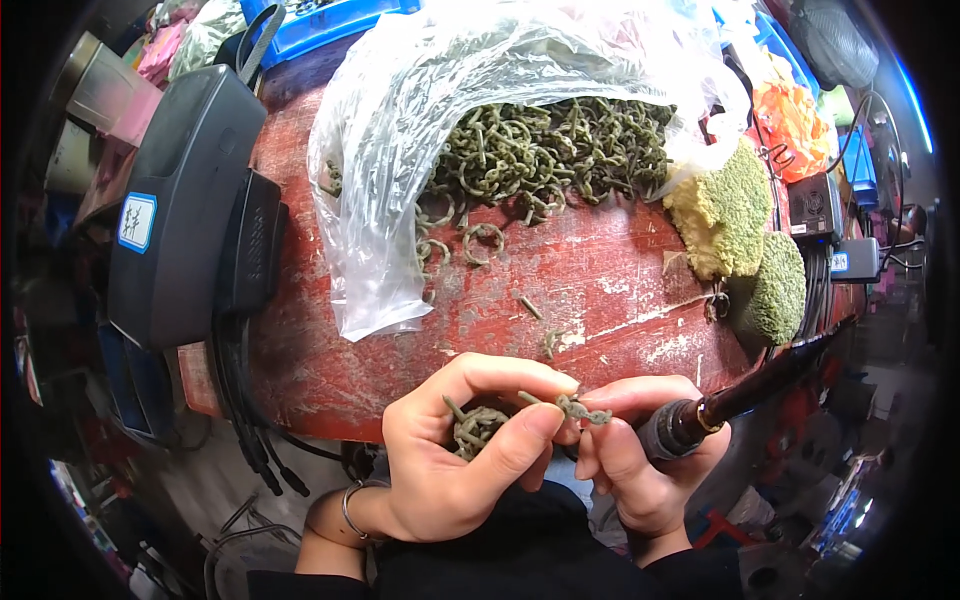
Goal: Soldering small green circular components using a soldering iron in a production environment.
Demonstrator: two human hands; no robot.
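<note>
My left hand (450, 450) is curled around a small clump of grey-green ring-like pieces (478, 430) in its palm. Between its thumb and forefinger it pinches one knobbly grey-green piece (585, 411). The fingertips of my right hand (650, 470) meet the far end of that piece. Tucked between the right thumb and forefinger lies a dark cylindrical handpiece (735, 400) with a gold band, slanting up to the right; its tip is hidden by my fingers. Beyond my hands, a heap of similar pieces (560, 150) spills from a clear plastic bag (380, 220).
The worn red tabletop (600, 290) bears a loose ring (483, 244) and scattered bits. Two rough yellow-green lumps (725, 215) sit at the right edge. A black machine (185, 210) stands at the left with cables beneath. A blue tray (330, 30) is behind.
</note>
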